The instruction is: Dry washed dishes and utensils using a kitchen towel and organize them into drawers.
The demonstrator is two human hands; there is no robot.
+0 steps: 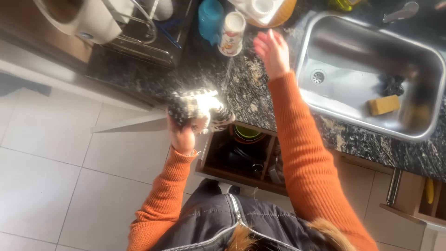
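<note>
Speckled polished stone counter (260, 100), brushed steel sink (353, 88), checked cloth (197, 108)

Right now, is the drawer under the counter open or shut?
Open. The drawer is pulled out below the counter, showing stacked dishes inside, beside the left hand holding a checked cloth.

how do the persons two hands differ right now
The left hand is closed around a checked cloth at the counter's edge, while the right hand is open with fingers spread and holds nothing. The left hand sits low, above the open cabinet; the right hand is raised farther over the dark stone counter, beside the steel sink. Both come out of orange knit sleeves.
</note>
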